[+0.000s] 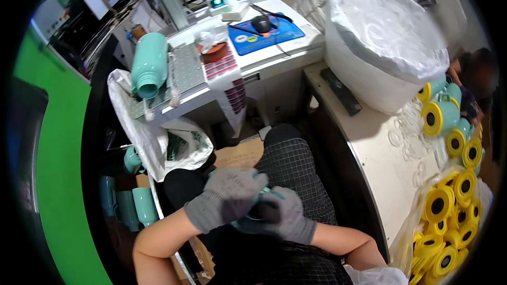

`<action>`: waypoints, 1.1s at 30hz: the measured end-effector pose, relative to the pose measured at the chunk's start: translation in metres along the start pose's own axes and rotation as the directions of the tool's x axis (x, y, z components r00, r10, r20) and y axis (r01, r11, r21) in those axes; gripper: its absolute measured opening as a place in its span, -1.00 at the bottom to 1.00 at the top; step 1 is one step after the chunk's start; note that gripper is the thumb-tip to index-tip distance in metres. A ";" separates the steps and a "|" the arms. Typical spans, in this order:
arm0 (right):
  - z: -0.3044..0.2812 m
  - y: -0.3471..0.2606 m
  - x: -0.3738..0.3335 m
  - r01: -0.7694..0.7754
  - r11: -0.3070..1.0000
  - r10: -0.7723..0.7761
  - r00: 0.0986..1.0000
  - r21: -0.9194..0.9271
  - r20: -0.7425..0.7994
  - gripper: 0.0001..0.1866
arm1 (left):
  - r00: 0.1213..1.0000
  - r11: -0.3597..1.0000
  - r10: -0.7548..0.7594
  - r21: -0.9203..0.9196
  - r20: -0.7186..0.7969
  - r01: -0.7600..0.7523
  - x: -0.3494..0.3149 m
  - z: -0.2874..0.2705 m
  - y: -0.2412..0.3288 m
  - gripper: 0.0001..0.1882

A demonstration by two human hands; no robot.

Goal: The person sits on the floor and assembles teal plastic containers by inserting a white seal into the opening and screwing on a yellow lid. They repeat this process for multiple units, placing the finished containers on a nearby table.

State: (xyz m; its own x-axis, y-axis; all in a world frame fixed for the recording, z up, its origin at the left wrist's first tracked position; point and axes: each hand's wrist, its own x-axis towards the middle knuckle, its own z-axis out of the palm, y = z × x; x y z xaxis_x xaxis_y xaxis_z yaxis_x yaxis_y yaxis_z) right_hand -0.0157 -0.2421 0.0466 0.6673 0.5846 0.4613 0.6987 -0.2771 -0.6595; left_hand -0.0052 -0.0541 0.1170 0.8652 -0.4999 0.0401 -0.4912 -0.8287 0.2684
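Observation:
In my lap both hands, in grey knit gloves, are closed around a teal flask point(246, 226), mostly hidden by the gloves, with a dark round area showing between them. My left hand point(231, 194) grips it from the upper left, and my right hand point(290, 215) wraps its right side. Motion blurs the fingers a little. Farther off, another teal flask point(149, 63) lies on its side on the white table point(293, 47), its open mouth toward me. More teal flasks point(143, 206) stand low at my left.
A white sack point(140, 132) hangs at the table's left edge. On the right bench point(391, 163) are a large sack of clear rings point(385, 68), loose rings, teal pieces with yellow ends point(441, 117) and a bag of yellow lids point(438, 206). Another person point(470, 84) is at far right.

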 end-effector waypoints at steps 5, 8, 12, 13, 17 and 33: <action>-0.051 0.042 -0.085 -0.023 0.996 0.045 0.961 0.081 -0.273 -0.44 | 0.897 0.956 -0.159 -0.290 -0.413 0.036 -0.041 0.076 -0.011 -0.52; -0.082 0.020 -0.105 -0.531 0.773 0.566 0.824 0.347 0.001 -0.06 | 0.910 0.793 -0.377 -0.567 -0.170 0.223 -0.057 0.109 0.033 -0.47; -0.110 0.033 -0.137 -0.812 0.320 0.751 0.532 0.487 0.392 0.04 | 0.931 0.875 -0.060 -0.468 -0.361 -0.125 -0.029 0.105 0.002 -0.50; -0.115 0.031 -0.130 -0.834 0.072 0.782 0.387 0.546 0.489 0.03 | 0.912 0.805 -0.194 -0.590 -0.362 -0.063 -0.020 0.110 -0.021 -0.50; -0.113 0.028 -0.127 -0.479 0.216 0.769 0.621 0.851 0.155 0.12 | 0.654 0.032 -0.755 -0.999 -0.044 -0.029 0.058 0.103 -0.166 -0.66; -0.046 0.071 -0.144 -0.512 0.856 0.504 0.788 0.077 -0.354 0.32 | 0.418 0.711 -0.679 -0.682 -0.604 0.170 0.106 0.086 -0.195 -0.32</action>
State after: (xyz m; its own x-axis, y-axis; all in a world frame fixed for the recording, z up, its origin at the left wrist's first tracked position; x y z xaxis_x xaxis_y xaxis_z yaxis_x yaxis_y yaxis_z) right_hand -0.0503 -0.3808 -0.0398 0.9690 0.0516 0.2415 0.2363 -0.4777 -0.8462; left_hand 0.1736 0.0328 -0.0136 0.7559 0.5058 0.4158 -0.1337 -0.5025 0.8542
